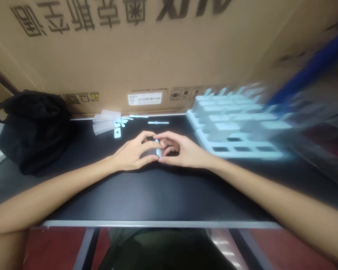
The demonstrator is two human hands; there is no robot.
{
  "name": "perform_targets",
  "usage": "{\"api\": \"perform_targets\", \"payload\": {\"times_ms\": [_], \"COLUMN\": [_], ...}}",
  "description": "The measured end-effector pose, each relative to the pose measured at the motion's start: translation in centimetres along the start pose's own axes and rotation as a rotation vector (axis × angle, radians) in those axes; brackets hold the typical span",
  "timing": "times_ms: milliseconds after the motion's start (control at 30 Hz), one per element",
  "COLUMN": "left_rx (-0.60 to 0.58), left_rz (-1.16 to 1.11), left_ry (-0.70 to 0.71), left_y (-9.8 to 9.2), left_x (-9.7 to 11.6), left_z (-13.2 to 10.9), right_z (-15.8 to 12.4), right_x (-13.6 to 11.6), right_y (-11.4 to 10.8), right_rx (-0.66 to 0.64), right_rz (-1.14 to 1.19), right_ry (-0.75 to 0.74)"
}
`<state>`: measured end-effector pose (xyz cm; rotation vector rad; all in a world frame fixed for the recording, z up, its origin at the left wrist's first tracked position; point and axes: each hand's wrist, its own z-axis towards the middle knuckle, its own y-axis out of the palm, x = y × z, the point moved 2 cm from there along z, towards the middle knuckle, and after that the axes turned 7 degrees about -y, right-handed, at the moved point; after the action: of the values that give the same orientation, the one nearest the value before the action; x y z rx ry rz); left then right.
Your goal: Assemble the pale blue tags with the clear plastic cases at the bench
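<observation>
Between my two hands, over the middle of the black table, is a small light-blue plastic piece, its shape mostly covered by fingers. The fingers and thumb of my left hand close on its left side. From the other side my right hand pinches the same piece, with its lower fingers curled in. Just behind my hands lies a thin light-blue stick-like part. Farther left, a small flat light-blue piece with a dark hole lies near more thin parts.
A light-blue rack with slots and several upright blocks stands at the right, blurred. Pale clear packets lie at the back left beside a black bag. A big cardboard box walls off the back; a blue bar slants at the right.
</observation>
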<state>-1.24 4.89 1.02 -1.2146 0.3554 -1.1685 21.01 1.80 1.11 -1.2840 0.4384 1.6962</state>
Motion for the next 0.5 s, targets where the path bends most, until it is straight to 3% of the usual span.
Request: {"api": "perform_targets", "payload": {"times_ms": [267, 500], "left_rx": [0.140, 0.158], "left_rz": [0.096, 0.102], "left_ry": [0.119, 0.201], "left_y": [0.0, 0.2], "left_x": [0.0, -0.3], "left_z": [-0.2, -0.3], "right_z": [0.3, 0.2], "right_x": [-0.8, -1.4], "right_y": [-0.4, -0.4], "right_rx": [0.056, 0.050], "right_rz": [-0.208, -0.259], "right_ry": [-0.190, -0.332]}}
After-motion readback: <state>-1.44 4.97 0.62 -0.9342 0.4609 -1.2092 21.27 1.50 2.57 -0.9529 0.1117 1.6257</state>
